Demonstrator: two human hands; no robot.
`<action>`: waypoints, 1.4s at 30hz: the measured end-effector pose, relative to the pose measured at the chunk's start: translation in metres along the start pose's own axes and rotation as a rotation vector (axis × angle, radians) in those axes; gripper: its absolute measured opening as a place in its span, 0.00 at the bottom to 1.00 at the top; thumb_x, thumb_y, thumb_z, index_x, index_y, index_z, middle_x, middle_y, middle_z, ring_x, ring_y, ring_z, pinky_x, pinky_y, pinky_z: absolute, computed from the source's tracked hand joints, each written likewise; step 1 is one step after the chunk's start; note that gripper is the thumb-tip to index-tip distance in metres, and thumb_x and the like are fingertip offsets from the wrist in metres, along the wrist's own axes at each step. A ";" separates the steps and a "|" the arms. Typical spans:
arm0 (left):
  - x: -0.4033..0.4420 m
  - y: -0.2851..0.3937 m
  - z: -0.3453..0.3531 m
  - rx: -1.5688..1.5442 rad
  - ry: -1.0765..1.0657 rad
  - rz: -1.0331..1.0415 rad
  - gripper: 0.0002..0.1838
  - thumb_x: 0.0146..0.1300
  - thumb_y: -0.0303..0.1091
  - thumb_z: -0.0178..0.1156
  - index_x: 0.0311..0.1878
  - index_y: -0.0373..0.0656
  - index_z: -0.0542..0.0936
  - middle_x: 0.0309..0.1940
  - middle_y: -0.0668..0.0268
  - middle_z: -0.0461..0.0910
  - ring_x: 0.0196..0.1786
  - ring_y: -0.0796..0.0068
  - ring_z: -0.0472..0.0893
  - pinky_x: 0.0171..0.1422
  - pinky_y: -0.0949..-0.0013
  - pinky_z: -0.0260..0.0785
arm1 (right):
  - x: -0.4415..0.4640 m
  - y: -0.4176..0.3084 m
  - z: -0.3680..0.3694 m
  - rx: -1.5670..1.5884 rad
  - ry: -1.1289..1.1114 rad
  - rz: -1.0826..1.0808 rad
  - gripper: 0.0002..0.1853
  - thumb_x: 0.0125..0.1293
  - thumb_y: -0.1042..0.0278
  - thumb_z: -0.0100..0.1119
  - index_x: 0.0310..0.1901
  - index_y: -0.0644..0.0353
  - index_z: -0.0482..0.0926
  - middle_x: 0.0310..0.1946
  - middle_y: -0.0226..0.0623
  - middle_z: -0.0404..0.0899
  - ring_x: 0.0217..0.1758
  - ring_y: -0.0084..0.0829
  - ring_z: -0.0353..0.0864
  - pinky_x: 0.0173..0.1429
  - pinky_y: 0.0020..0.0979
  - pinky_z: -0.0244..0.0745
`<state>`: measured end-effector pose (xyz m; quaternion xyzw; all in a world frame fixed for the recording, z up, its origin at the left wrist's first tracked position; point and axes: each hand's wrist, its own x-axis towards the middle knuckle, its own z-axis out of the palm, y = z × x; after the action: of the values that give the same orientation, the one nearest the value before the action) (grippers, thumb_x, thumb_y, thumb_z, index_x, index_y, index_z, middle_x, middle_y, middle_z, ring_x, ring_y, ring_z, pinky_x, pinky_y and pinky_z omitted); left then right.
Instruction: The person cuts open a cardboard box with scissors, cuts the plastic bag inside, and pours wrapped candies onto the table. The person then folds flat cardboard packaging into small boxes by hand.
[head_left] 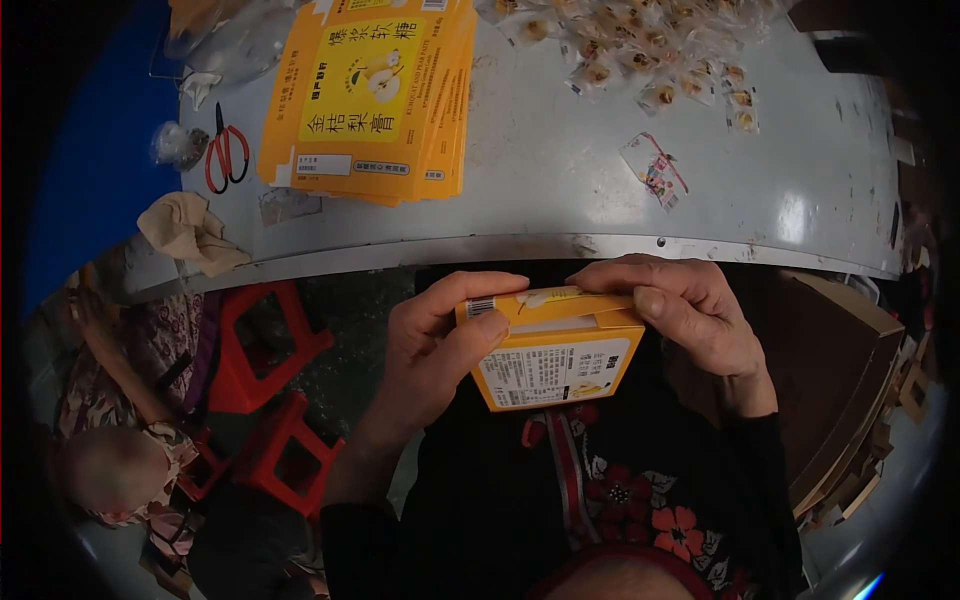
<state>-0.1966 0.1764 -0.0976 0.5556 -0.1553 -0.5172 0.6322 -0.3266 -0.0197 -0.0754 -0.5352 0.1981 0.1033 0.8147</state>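
Note:
A small yellow carton (550, 365) with a white printed label hangs in front of my body, just below the table's near edge. My left hand (435, 345) grips its left end, thumb on the top edge near the barcode. My right hand (690, 315) holds the right end, with the thumb at the corner of the top flap. A narrow gap shows along the carton's top, between the flap and the label side; what lies inside cannot be made out.
On the metal table (540, 190) lie a stack of flat yellow cartons (365, 95), red-handled scissors (227, 155), a cloth (190, 232), a printed wrapper (655, 170) and many small wrapped sweets (660, 95). Red stools (270, 345), a seated person (115, 470) and a cardboard box (840, 370) are below.

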 end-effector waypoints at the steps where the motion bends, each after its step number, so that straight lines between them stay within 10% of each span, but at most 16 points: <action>1: -0.001 0.001 0.001 -0.019 0.001 0.007 0.15 0.62 0.28 0.49 0.50 0.34 0.74 0.37 0.59 0.78 0.40 0.79 0.78 0.43 0.77 0.71 | 0.000 0.000 0.001 0.012 0.014 0.004 0.15 0.66 0.69 0.51 0.52 0.65 0.75 0.44 0.39 0.77 0.46 0.26 0.76 0.51 0.26 0.72; 11: -0.001 -0.010 -0.006 0.323 -0.032 0.425 0.16 0.55 0.27 0.59 0.48 0.38 0.77 0.48 0.59 0.72 0.45 0.72 0.76 0.46 0.73 0.71 | 0.002 0.007 -0.008 -0.167 -0.100 -0.151 0.15 0.61 0.74 0.56 0.50 0.67 0.76 0.47 0.45 0.76 0.47 0.30 0.77 0.51 0.27 0.73; 16: -0.004 -0.012 -0.010 0.611 -0.029 0.593 0.18 0.49 0.32 0.68 0.45 0.40 0.80 0.46 0.58 0.73 0.42 0.68 0.77 0.42 0.73 0.72 | 0.006 0.021 -0.019 -0.354 -0.229 -0.402 0.22 0.59 0.58 0.60 0.49 0.66 0.77 0.49 0.56 0.73 0.50 0.44 0.77 0.49 0.37 0.76; 42: -0.006 -0.025 -0.003 0.329 0.074 0.485 0.29 0.43 0.28 0.71 0.51 0.37 0.72 0.54 0.51 0.68 0.52 0.66 0.75 0.51 0.70 0.72 | 0.002 0.036 -0.025 -0.453 -0.123 -0.474 0.23 0.56 0.63 0.63 0.52 0.65 0.74 0.52 0.59 0.69 0.53 0.46 0.75 0.51 0.38 0.75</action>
<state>-0.2086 0.1868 -0.1180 0.6156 -0.3423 -0.2983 0.6441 -0.3437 -0.0276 -0.1153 -0.7265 -0.0097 -0.0155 0.6869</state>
